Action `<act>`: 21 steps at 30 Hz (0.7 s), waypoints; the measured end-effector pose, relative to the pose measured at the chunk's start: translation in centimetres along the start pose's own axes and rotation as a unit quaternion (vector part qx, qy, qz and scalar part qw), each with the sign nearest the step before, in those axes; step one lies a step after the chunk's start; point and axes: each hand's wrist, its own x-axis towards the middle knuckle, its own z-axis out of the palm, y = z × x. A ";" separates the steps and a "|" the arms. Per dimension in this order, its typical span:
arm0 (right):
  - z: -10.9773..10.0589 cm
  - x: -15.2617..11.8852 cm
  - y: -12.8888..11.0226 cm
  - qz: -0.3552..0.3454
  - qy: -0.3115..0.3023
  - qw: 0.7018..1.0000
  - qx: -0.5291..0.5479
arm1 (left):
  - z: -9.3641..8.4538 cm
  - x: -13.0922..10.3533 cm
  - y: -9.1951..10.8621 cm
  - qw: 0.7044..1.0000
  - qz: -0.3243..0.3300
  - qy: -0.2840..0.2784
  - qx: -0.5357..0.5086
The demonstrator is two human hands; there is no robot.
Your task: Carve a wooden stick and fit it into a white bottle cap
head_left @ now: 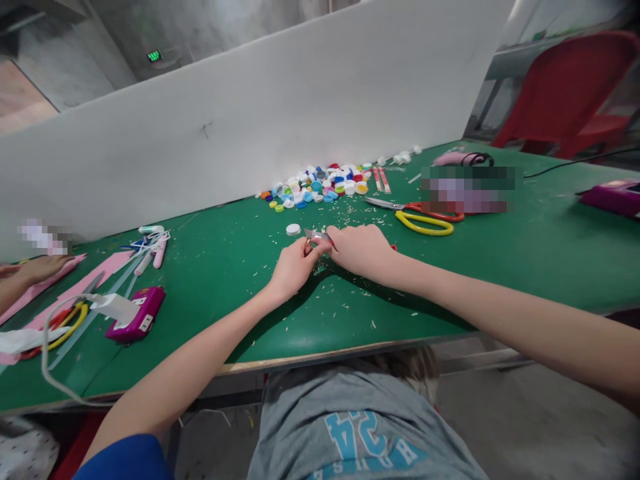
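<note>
Pinching a small piece (308, 247), likely for steadiness, the left hand (294, 268) meets the right hand (361, 249), clamped around a utility knife (321, 237).

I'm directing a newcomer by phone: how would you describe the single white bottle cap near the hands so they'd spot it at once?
On the green table, find the heap of colourful bottle caps at the foot of the white partition. Between that heap and the left hand lies one round white bottle cap. Some heaped caps are white too, but this one lies apart.
</note>
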 end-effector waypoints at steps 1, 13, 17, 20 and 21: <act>0.1 0.0 0.0 -0.001 0.000 1.000 0.000 | 0.0 0.0 0.0 1.000 -0.003 0.000 0.000; -0.3 0.7 1.2 0.076 0.033 0.996 0.030 | -0.1 -0.1 0.2 0.998 0.000 0.045 0.034; -0.8 1.0 2.4 0.090 0.061 0.993 0.035 | -0.2 0.0 0.2 0.998 -0.004 0.047 0.031; -0.7 1.0 2.2 0.075 0.056 0.995 0.044 | -0.1 0.2 0.0 0.999 0.016 0.047 0.013; -0.6 0.9 2.0 0.070 0.048 0.995 0.048 | -0.1 0.2 -0.1 0.999 0.021 0.047 0.004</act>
